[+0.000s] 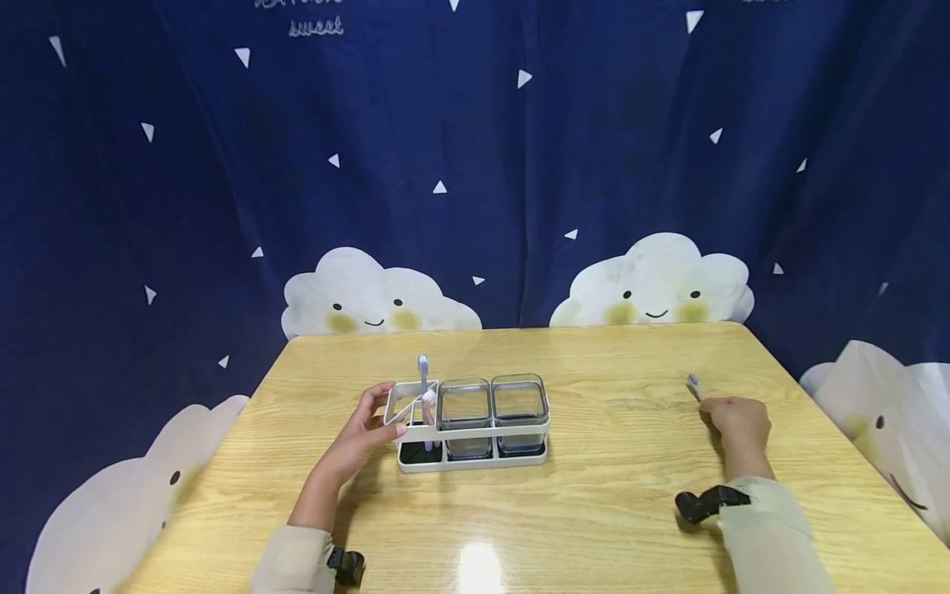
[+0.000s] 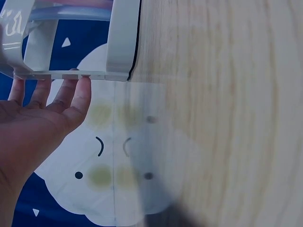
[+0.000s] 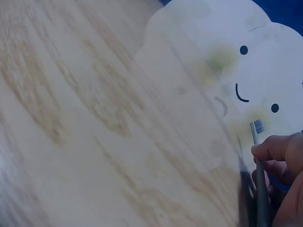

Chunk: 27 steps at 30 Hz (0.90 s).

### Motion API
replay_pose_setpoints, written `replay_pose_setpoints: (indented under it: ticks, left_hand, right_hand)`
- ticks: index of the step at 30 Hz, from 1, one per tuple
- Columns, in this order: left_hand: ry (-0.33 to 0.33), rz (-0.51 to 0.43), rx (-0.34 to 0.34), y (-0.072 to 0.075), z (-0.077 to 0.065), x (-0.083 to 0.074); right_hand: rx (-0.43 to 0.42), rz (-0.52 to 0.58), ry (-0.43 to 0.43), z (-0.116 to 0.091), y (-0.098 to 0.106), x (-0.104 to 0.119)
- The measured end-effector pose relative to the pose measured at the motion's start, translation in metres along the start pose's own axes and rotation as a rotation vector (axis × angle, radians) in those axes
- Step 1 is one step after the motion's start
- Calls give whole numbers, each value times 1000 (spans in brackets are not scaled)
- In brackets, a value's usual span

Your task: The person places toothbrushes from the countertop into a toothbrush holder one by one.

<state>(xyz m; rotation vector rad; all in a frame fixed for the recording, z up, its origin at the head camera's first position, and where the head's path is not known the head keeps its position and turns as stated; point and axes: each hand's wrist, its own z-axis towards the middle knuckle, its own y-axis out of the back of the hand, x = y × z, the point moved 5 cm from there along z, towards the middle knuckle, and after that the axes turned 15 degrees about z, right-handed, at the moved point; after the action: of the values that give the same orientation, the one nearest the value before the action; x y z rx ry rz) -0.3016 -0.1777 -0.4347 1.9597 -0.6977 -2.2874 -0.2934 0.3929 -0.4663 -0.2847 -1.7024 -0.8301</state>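
Observation:
A white toothbrush rack [image 1: 482, 432] stands left of the table's middle. My left hand [image 1: 356, 444] grips its left end, thumb at the front and fingers at the side; in the left wrist view the fingertips touch the rack's rim [image 2: 66, 74]. Upright in the left compartment are a blue toothbrush [image 1: 423, 365] and a pink toothbrush [image 1: 427, 409]. Two clear square cups fill the other places, a middle cup [image 1: 466, 404] and a right cup [image 1: 519, 402]. Over the table's right side, my right hand [image 1: 740, 422] pinches a grey toothbrush [image 3: 261, 189] by its handle, bristle head up.
The wooden table [image 1: 594, 511] reaches back to a dark blue curtain [image 1: 490, 124] printed with clouds and triangles. Both wrists carry a black camera mount, such as the right mount [image 1: 708, 502]. Light glares off the table near the front.

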Motion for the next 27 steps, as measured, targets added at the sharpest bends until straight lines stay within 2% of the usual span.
replay_pose_setpoints:
  ticks: [4, 8, 12, 15, 20, 24, 27]
  left_hand:
    - [-4, 1, -4, 1, 1, -1]
    - [0, 6, -6, 2, 1, -1]
    - [5, 9, 0, 3, 1, -2]
    - [9, 12, 3, 3, 1, -2]
    - [-1, 5, 11, 2, 2, -2]
    - [-3, -5, 14, 1, 3, 0]
    - [4, -5, 11, 1, 2, 1]
  right_hand:
    - [5, 125, -40, -1, 2, 4]
    - [16, 316, -136, 3, 5, 4]
    - [64, 468, -209, 5, 6, 2]
    - [72, 475, -204, 4, 7, 2]
    - [20, 465, -192, 0, 8, 6]
    - [39, 473, -197, 1, 7, 8]
    - [74, 458, -209, 14, 5, -1]
